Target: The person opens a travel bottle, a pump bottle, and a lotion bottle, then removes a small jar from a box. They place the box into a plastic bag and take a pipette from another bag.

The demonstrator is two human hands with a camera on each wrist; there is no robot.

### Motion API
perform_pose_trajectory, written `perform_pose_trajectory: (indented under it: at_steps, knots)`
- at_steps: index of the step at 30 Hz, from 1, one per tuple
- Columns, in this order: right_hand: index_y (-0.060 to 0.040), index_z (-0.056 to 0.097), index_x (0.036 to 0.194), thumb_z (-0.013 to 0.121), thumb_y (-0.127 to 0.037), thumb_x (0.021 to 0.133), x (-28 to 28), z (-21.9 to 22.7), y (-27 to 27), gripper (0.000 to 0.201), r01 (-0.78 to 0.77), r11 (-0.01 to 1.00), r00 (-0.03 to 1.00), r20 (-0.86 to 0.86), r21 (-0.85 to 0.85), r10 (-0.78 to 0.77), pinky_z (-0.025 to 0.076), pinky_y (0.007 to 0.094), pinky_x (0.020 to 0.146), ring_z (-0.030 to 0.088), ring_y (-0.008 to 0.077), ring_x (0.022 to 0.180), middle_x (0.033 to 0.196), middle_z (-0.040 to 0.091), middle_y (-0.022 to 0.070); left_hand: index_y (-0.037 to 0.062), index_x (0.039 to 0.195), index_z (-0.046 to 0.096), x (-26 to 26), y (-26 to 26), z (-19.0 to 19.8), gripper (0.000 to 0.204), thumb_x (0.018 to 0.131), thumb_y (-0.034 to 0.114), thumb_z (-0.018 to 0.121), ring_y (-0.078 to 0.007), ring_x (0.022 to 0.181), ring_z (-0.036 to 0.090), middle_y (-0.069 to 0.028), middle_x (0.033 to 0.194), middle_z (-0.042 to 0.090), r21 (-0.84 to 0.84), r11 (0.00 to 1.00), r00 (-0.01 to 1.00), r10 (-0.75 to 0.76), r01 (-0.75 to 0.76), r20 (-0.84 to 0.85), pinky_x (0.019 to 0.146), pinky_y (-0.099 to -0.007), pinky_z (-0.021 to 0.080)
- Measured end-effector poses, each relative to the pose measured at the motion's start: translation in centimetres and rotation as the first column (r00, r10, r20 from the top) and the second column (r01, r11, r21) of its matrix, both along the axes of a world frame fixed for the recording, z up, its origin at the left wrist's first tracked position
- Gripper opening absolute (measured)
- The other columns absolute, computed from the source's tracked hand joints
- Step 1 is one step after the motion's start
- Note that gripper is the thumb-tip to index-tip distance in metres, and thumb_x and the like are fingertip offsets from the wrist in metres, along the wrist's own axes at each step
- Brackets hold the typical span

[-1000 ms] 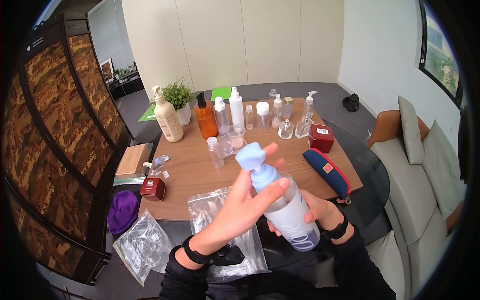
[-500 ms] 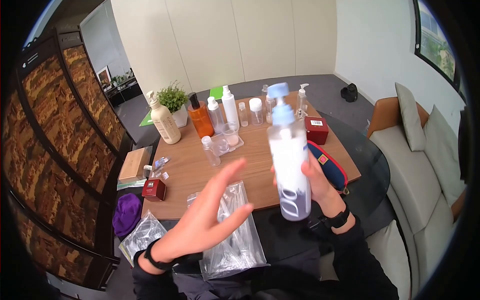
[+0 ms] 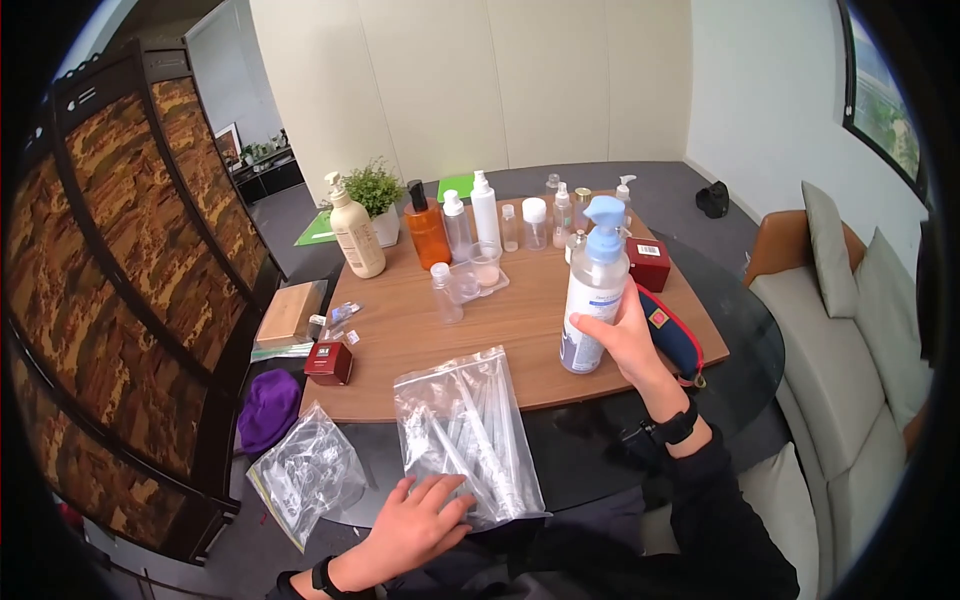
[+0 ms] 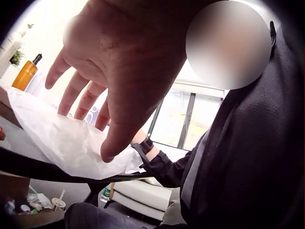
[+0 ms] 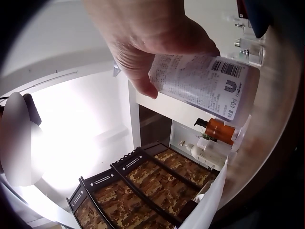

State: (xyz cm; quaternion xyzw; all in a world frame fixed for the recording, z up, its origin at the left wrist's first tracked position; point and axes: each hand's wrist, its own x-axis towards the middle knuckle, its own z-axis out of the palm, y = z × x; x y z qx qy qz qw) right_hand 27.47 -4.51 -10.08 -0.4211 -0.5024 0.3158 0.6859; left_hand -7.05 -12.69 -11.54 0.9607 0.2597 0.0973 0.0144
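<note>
My right hand point(image 3: 632, 338) grips a clear pump bottle point(image 3: 597, 275) with a light blue pump head. It stands upright over the right front of the wooden board, thumb across its front. A barcode label point(image 5: 205, 83) on its back shows in the right wrist view. My left hand point(image 3: 418, 525) is at the near edge of a clear zip bag point(image 3: 450, 400) with long clear pieces inside. Its fingers are spread and relaxed over the bag, and its palm holds nothing in the left wrist view.
Several bottles line the back of the wooden board point(image 3: 400, 320), among them an orange bottle point(image 3: 428, 235) and a cream pump bottle point(image 3: 355, 235). A navy pouch point(image 3: 672, 335) and red box point(image 3: 648, 265) are at right. Another plastic bag point(image 3: 310, 475) and purple cloth point(image 3: 268, 410) lie left.
The left hand has left the bottle's pump and come down left to the zip bag. The right hand has carried the bottle forward over the board and turned it upright.
</note>
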Motion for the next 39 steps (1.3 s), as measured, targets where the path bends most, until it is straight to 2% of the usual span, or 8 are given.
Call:
perform_pose_trajectory:
  at_steps: [5,8,11,19,29,35,38,39]
  knots:
    - [-0.0024,0.031,0.135,0.077,-0.005,0.069,-0.3,-0.6,0.3,0.08,-0.035,0.997,0.997,0.067,-0.075,0.04,0.042,0.0376,0.098,0.051,0.0201,0.116,0.123,0.05,0.0105,0.0121,0.109,0.055,-0.5,-0.8,-0.2,0.039,0.076,0.027,0.07,-0.0238,0.107,0.056,-0.0076,0.113,0.055,-0.013,1.0,1.0,0.003,-0.003,0.029,0.086,-0.0439,0.046]
    - [-0.0019,0.031,0.135,0.079,-0.007,0.068,-0.6,-0.2,0.4,0.083,-0.052,0.994,0.989,0.132,-0.095,0.065,0.041,0.0376,0.1,0.05,0.0203,0.117,0.124,0.05,0.0108,0.014,0.107,0.059,-1.1,-0.7,-1.3,0.036,0.075,0.026,0.071,-0.0226,0.102,0.059,-0.0045,0.106,0.059,0.037,0.999,1.0,-0.015,0.014,0.02,0.084,-0.0376,0.046]
    - [-0.0012,0.032,0.135,0.082,-0.012,0.066,-0.4,0.1,0.8,0.086,-0.056,0.991,0.969,0.233,-0.125,0.084,0.04,0.0373,0.101,0.05,0.0207,0.118,0.126,0.05,0.012,0.0114,0.088,0.057,-1.7,-0.8,-1.1,0.018,0.075,0.021,0.065,-0.0172,0.096,0.059,-0.0014,0.096,0.058,0.072,0.995,0.997,-0.062,0.065,-0.044,0.085,-0.0385,0.046]
    - [0.0023,0.036,0.131,0.085,-0.021,0.064,1.1,0.7,3.3,0.087,0.099,0.988,0.86,0.51,-0.123,-0.023,0.044,0.0382,0.097,0.057,0.0248,0.112,0.12,0.057,0.0177,0.013,0.089,0.058,-4.1,-1.3,1.0,0.016,0.073,0.016,0.062,-0.0165,0.105,0.057,0.0009,0.1,0.059,0.039,0.992,0.993,-0.117,0.117,0.0,0.094,-0.0415,0.042]
    - [-0.0026,0.034,0.134,0.083,-0.014,0.069,2.4,0.4,6.9,0.082,0.026,0.986,0.904,0.424,-0.165,0.047,0.043,0.0382,0.098,0.053,0.0217,0.115,0.124,0.052,0.0125,0.0136,0.093,0.059,-5.1,-1.6,0.4,0.019,0.074,0.014,0.064,-0.0164,0.098,0.059,0.0014,0.096,0.059,-0.045,0.996,0.997,-0.075,0.075,-0.018,0.094,-0.0421,0.043]
    - [-0.0023,0.021,0.143,0.087,-0.019,0.064,1.8,-1.4,5.8,0.104,-0.042,0.998,0.951,0.305,-0.055,0.057,0.043,0.0414,0.098,0.047,0.0256,0.122,0.13,0.046,0.0188,0.0144,0.094,0.06,-5.5,-1.7,0.6,0.019,0.075,0.014,0.063,-0.0165,0.094,0.059,0.0016,0.094,0.059,-0.066,0.996,0.998,-0.065,0.063,-0.014,0.093,-0.0414,0.043]
    - [-0.0078,0.012,0.148,0.086,-0.017,0.065,0.4,-0.5,2.0,0.112,0.247,0.949,0.897,0.418,-0.198,-0.146,0.044,0.0435,0.096,0.046,0.0272,0.124,0.13,0.044,0.0192,0.0144,0.098,0.061,-6.1,-1.7,0.5,0.024,0.075,0.014,0.063,-0.0169,0.095,0.06,0.0012,0.098,0.059,-0.092,0.995,0.998,-0.049,0.046,-0.031,0.093,-0.0405,0.044]
    - [-0.0093,0.021,0.145,0.082,-0.014,0.07,-0.2,0.1,0.7,0.097,0.32,0.942,0.841,0.488,-0.098,-0.235,0.049,0.0407,0.088,0.05,0.0236,0.118,0.127,0.046,0.0175,0.013,0.097,0.061,-6.1,-1.8,0.8,0.023,0.074,0.013,0.064,-0.0197,0.097,0.06,-0.002,0.098,0.061,-0.155,0.988,0.999,-0.032,0.026,-0.035,0.094,-0.0413,0.042]
